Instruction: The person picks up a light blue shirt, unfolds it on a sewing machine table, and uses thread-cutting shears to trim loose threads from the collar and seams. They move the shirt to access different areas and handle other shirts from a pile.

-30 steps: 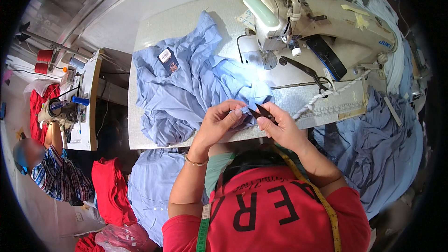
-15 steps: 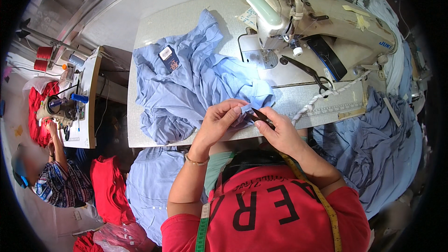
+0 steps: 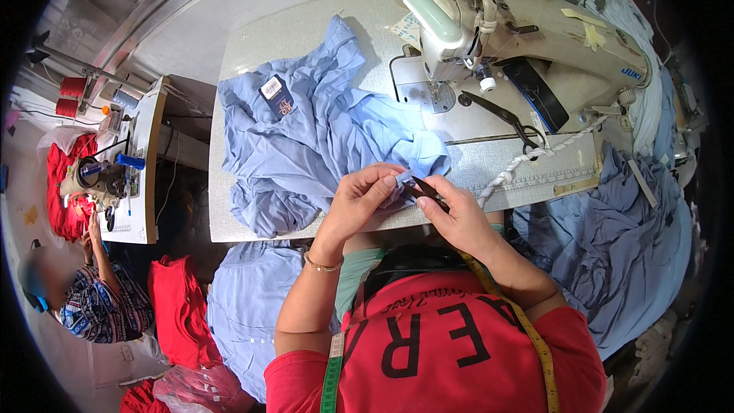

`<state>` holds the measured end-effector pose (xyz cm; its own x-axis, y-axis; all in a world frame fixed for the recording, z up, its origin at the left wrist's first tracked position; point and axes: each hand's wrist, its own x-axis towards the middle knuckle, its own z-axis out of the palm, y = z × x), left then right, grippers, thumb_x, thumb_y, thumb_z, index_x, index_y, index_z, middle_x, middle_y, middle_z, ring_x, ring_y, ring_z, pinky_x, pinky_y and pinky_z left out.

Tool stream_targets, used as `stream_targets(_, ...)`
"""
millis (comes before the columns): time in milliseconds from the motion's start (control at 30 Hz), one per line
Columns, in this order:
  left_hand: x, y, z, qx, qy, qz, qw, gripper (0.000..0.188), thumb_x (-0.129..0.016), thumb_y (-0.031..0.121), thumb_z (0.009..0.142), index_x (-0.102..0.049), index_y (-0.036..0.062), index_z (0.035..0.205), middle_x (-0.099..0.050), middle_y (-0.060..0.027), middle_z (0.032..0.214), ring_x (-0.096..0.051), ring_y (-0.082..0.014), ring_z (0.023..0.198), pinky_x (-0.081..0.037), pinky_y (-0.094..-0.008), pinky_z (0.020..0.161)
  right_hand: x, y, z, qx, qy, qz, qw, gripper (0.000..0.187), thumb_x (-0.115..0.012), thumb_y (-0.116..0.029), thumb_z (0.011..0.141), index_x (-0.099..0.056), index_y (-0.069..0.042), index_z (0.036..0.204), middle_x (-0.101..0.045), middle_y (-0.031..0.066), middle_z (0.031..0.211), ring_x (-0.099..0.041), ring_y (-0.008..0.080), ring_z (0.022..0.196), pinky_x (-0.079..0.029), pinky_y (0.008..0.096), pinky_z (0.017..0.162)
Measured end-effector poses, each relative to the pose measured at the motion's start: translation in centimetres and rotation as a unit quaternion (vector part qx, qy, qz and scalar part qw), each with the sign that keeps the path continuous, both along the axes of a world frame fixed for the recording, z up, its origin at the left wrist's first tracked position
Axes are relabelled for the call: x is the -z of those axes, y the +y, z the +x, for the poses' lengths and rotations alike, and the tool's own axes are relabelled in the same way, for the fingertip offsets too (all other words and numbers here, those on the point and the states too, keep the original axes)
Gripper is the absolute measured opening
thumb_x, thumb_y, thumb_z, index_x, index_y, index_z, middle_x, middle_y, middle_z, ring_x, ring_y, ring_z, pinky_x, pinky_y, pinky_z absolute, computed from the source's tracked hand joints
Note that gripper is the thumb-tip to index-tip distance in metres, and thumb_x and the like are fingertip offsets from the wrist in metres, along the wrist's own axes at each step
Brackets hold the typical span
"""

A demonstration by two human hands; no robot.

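A light blue garment (image 3: 287,149) lies crumpled on the sewing table, a dark hang tag (image 3: 278,97) on its upper left part. My left hand (image 3: 365,197) pinches a small edge of this garment near the table's front edge. In my right hand (image 3: 456,213) is a small pair of dark thread snips (image 3: 428,194), its blades at the pinched cloth beside my left fingertips. Whether the blades are apart or together is too small to tell. A yellow tape measure (image 3: 541,334) hangs round my neck.
A sewing machine (image 3: 527,27) stands at the back right, with black scissors (image 3: 501,116) on its bed. A twisted white cloth cord (image 3: 508,174) crosses the table's right side. Blue garments (image 3: 612,237) are heaped at right. At far left, a person (image 3: 99,291) sits at another machine (image 3: 90,177).
My hands, the snips and the blue garment stay almost in place. At far left, the other person's head and arms have shifted slightly.
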<state>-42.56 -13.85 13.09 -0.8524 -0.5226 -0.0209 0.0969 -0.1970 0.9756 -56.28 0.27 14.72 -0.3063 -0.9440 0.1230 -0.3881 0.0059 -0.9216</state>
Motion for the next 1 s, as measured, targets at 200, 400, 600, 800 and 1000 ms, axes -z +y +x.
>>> stream_targets(200, 0.1, 0.1, -0.1, -0.006, -0.004, -0.008, 1.0, 0.022, -0.057, 0.016, 0.092, -0.065, -0.0022, 0.102, -0.059, 0.0004, 0.084, -0.046, -0.0046, 0.065, -0.037, -0.019, 0.058, -0.5, 0.0, 0.1, 0.015, 0.033, 0.023, 0.999, 0.02, -0.055, -0.014, 0.089, -0.051, -0.004, 0.106, -0.059, 0.0182, 0.075, -0.06, 0.0362, 0.071, -0.044, 0.0398, 0.06)
stream_targets(400, 0.2, 0.1, 0.0, -0.002, -0.006, 0.004, 1.0, 0.021, -0.054, 0.013, 0.093, -0.063, -0.0037, 0.102, -0.058, 0.0014, 0.092, -0.045, -0.0034, 0.069, -0.038, -0.0182, 0.061, -0.5, 0.0, 0.6, 0.04, 0.082, 0.021, 0.996, 0.019, -0.055, -0.014, 0.088, -0.05, -0.007, 0.105, -0.06, 0.0195, 0.079, -0.059, 0.0399, 0.077, -0.044, 0.0444, 0.061)
stream_targets(600, 0.5, 0.1, 0.0, -0.007, -0.008, -0.01, 1.0, 0.021, -0.055, 0.013, 0.093, -0.063, -0.0042, 0.102, -0.058, 0.0009, 0.095, -0.046, -0.0032, 0.071, -0.039, -0.0186, 0.062, -0.5, 0.0, 0.4, 0.033, 0.078, 0.031, 0.996, 0.019, -0.055, -0.014, 0.088, -0.05, -0.007, 0.105, -0.059, 0.0195, 0.079, -0.058, 0.0404, 0.077, -0.044, 0.045, 0.061)
stream_targets(800, 0.4, 0.1, -0.1, -0.015, -0.029, -0.028, 0.999, 0.022, -0.055, 0.016, 0.092, -0.064, -0.0013, 0.104, -0.057, 0.0026, 0.079, -0.045, -0.0036, 0.066, -0.036, -0.0182, 0.058, -0.1, -0.2, 0.5, 0.035, 0.09, 0.002, 0.995, 0.02, -0.055, -0.014, 0.087, -0.051, -0.007, 0.105, -0.06, 0.0185, 0.08, -0.059, 0.0392, 0.076, -0.044, 0.0435, 0.061)
stream_targets(1000, 0.0, 0.1, -0.2, 0.003, -0.005, 0.003, 1.0, 0.023, -0.055, 0.017, 0.093, -0.064, -0.0002, 0.105, -0.053, 0.0048, 0.074, -0.042, -0.0027, 0.063, -0.033, -0.0185, 0.056, 1.4, -0.5, 0.2, 0.029, 0.115, -0.085, 0.989, 0.02, -0.057, -0.01, 0.086, -0.054, -0.005, 0.105, -0.061, 0.0158, 0.08, -0.06, 0.0348, 0.071, -0.046, 0.0389, 0.059)
